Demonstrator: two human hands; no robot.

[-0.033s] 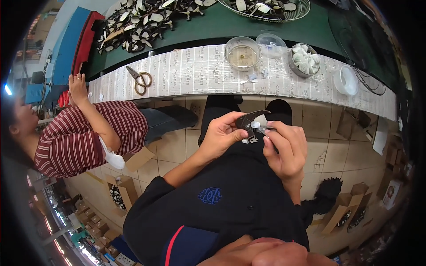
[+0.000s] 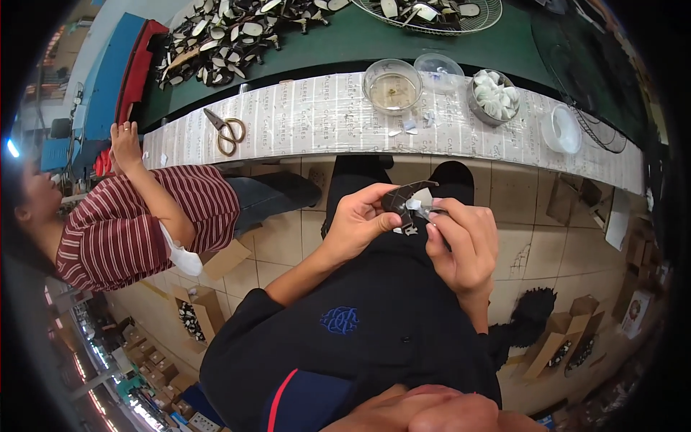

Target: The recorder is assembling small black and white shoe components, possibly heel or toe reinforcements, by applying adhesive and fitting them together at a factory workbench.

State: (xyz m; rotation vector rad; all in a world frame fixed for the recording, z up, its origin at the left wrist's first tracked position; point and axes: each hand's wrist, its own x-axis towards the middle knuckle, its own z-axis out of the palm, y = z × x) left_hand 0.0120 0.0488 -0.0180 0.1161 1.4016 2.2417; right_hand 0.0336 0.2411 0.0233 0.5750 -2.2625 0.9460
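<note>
In front of my torso, my left hand (image 2: pixel 358 220) grips a dark brown, patterned shoe heel (image 2: pixel 400 199) between thumb and fingers. A pale inner face of the heel turns toward my right hand, and a small white scrap (image 2: pixel 414 204) lies against it. My right hand (image 2: pixel 464 243) is closed in a pinch at that side, with thumb and index finger close to the scrap. What exactly is between those fingertips is too small and covered to make out. Other white bits show just below the heel.
Across the bench front runs a paper-covered strip (image 2: pixel 302 137) with scissors (image 2: pixel 229 135), a clear bowl (image 2: pixel 393 88), a tin of white wads (image 2: pixel 494 99) and a white cup (image 2: pixel 561 129). Many heels (image 2: pixel 237 32) are heaped behind. A co-worker in a striped shirt (image 2: pixel 144 223) sits at left.
</note>
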